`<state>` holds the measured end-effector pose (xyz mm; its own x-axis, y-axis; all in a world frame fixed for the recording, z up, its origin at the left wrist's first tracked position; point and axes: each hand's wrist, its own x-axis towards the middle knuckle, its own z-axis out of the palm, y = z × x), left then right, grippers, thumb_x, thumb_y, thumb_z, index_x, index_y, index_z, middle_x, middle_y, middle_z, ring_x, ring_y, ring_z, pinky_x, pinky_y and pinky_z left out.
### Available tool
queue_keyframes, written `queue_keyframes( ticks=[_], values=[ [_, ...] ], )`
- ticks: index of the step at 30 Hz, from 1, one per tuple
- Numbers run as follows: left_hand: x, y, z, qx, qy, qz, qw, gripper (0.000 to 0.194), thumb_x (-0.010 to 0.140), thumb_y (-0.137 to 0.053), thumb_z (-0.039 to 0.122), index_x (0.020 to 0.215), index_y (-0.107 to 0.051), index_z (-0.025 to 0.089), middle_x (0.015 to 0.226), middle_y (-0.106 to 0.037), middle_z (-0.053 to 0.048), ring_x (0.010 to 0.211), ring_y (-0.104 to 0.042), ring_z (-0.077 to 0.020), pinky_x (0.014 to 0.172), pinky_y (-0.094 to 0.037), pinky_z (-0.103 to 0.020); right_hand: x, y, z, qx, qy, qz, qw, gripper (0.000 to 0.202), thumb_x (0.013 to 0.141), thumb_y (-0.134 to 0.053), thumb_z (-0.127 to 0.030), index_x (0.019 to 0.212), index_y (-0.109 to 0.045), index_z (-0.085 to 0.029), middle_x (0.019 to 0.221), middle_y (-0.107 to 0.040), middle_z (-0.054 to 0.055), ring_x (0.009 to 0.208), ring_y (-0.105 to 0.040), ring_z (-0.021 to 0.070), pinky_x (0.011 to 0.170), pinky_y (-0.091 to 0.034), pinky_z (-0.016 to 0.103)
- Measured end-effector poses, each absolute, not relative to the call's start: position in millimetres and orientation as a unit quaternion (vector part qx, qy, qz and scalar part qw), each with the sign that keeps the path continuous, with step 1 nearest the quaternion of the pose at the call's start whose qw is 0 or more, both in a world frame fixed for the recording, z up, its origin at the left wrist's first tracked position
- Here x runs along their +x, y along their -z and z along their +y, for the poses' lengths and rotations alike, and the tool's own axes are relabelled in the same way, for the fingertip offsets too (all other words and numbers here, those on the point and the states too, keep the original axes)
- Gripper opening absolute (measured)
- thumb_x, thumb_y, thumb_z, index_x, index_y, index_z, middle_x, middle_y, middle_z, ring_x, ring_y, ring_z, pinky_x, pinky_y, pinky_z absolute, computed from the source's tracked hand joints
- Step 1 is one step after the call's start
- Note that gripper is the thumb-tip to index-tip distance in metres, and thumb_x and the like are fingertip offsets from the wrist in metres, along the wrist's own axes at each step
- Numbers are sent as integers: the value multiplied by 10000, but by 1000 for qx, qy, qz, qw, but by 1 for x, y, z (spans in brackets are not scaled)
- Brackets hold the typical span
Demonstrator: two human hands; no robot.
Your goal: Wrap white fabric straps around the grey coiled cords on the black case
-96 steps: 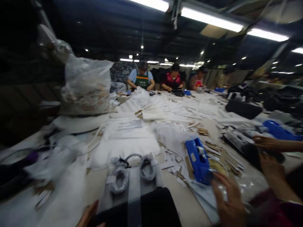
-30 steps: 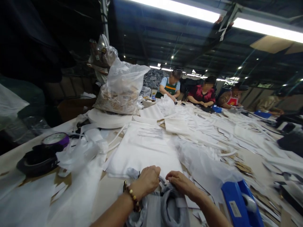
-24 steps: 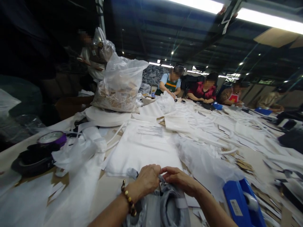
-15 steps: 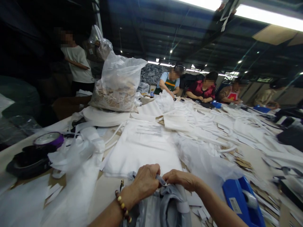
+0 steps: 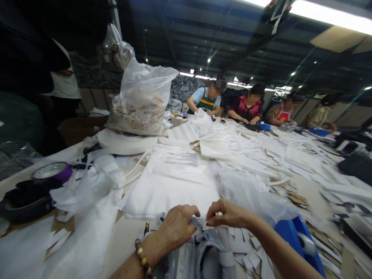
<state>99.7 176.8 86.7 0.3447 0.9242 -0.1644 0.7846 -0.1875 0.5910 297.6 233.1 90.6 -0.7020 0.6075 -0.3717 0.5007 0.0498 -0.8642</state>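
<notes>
A folded grey garment (image 5: 210, 242) lies at the bottom of the view, directly in front of me, with a white band (image 5: 226, 259) around part of it. My left hand (image 5: 178, 225), a beaded bracelet at its wrist, bends its fingers over the garment's upper edge, and grey cloth shows between thumb and forefinger. Just to the right, my right hand (image 5: 228, 214) pinches thumb and forefinger together at the same edge. Something thin and pale shows at those fingertips, too small to name. Beyond both hands lies a stack of white plastic bags (image 5: 171, 186) with printed lines.
At left are a purple-edged tape roll (image 5: 54, 172) and crumpled white sheets (image 5: 95, 186). A blue tape dispenser (image 5: 300, 242) stands near my right forearm, beside scattered paper slips (image 5: 250, 252). A filled clear bag (image 5: 142, 100) stands farther back. Several people work along the far side.
My hands have drawn slightly apart, and the grey strip between them is no longer raised. My right hand has risen a little. The person at far left has shifted left in view.
</notes>
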Motion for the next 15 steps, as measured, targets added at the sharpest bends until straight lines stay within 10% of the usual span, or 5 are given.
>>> queue_keyframes(
  ticks=[15],
  values=[
    [100,-82,170,763,-106,566,295,200,717,-536,162,878,-652,191,884,-689,-41,869,-613,-204,755,-408,-285,301,-65,226,-374,-480,-779,152,246,761,-621,-409,721,-721,-188,691,-670,25,714,-575,157,724,-422,287]
  ],
)
